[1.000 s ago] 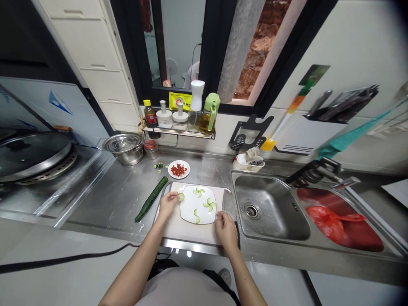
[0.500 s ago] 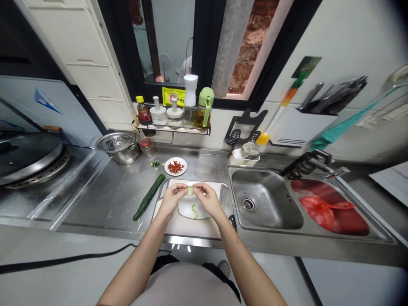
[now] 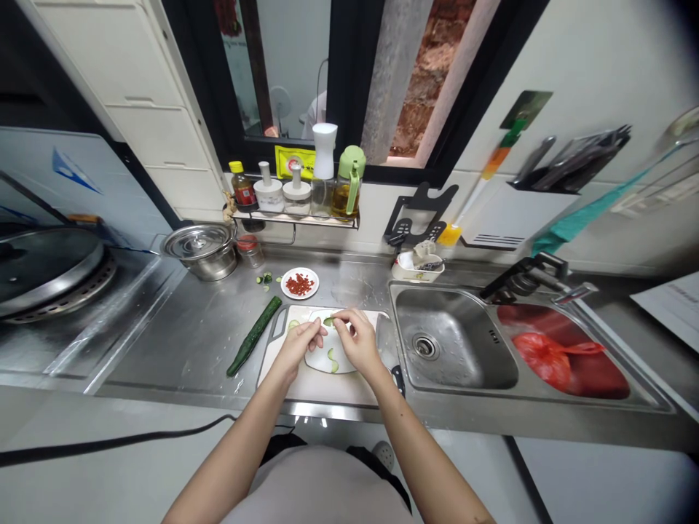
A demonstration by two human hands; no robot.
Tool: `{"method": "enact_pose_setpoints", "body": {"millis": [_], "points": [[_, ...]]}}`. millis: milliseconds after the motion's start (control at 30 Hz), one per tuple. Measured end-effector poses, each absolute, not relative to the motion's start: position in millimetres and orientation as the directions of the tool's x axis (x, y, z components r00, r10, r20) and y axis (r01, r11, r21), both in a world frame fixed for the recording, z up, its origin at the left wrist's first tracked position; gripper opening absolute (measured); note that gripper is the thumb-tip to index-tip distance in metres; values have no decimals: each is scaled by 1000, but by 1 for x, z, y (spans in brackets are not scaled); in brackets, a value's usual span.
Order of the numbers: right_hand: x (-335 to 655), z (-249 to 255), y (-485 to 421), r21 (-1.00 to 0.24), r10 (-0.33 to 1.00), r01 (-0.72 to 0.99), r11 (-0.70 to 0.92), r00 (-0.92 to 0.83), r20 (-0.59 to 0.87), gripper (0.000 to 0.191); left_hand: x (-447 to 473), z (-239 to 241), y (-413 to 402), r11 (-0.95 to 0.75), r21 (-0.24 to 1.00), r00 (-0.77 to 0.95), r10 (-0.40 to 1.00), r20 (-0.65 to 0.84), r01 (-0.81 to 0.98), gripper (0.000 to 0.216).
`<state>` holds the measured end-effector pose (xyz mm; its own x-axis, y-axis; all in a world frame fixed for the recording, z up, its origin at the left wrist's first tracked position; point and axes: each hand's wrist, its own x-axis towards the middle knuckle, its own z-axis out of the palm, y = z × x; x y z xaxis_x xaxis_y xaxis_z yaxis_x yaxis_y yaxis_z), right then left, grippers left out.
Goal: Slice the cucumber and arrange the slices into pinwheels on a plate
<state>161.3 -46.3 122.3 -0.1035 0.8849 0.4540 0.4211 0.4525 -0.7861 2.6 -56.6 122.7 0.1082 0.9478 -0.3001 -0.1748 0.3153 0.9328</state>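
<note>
A white square plate (image 3: 322, 358) with cucumber slices lies on a white cutting board (image 3: 317, 386) at the counter's front. My right hand (image 3: 357, 342) hovers over the plate and pinches a thin cucumber slice (image 3: 328, 321) at its far edge. My left hand (image 3: 299, 343) is beside it, fingers curled, fingertips close to the same slice; whether they hold anything is unclear. Another slice (image 3: 293, 324) lies on the board near the left hand. A curled slice (image 3: 330, 356) shows on the plate between my hands. A long cucumber (image 3: 254, 335) lies on the steel counter left of the board.
A small dish of chopped red chili (image 3: 300, 284) and cucumber ends (image 3: 266, 279) sit behind the board. A lidded steel pot (image 3: 201, 251) and a wok lid (image 3: 44, 266) stand at left. The sink (image 3: 453, 349) is right, with a red bag (image 3: 551, 360) in a basin. A condiment shelf (image 3: 298, 200) hangs under the window.
My right hand came up from the board's front edge to meet the left over the plate. Both took hold of one slice; now the right pinches it at the plate's far edge.
</note>
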Motion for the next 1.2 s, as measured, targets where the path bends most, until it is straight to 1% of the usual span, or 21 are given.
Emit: {"method": "enact_pose_setpoints", "body": {"millis": [100,167,233,333,467,700,900,1033,1200], "points": [[164,124,-48,-715,834,447,538,-163,527,18,5,127,-55,474,824,227,878,-420,-309,47],[165,124,-49,-685,818,460,565,-198,540,18,7,128,-53,506,777,267,862,-432,-375,42],[166,124,-49,-669,812,470,575,-225,539,18,7,127,-51,502,766,270,864,-425,-401,37],[168,123,-50,-668,815,476,572,-237,529,16,7,126,-49,476,791,243,879,-411,-383,34],[169,121,-50,-690,833,474,548,-234,501,15,9,124,-48,416,845,204,908,-366,-336,35],[170,113,-49,-786,901,441,433,-197,386,17,11,121,-48,278,932,108,960,-260,-233,35],[169,107,-46,-869,952,392,302,-167,255,18,13,115,-48,232,957,60,973,-225,-176,35],[170,102,-45,-922,970,318,219,-176,170,19,14,108,-49,212,964,38,977,-209,-159,33],[171,97,-44,-943,975,279,184,-174,138,19,15,101,-48,217,964,38,976,-213,-156,32]]}}
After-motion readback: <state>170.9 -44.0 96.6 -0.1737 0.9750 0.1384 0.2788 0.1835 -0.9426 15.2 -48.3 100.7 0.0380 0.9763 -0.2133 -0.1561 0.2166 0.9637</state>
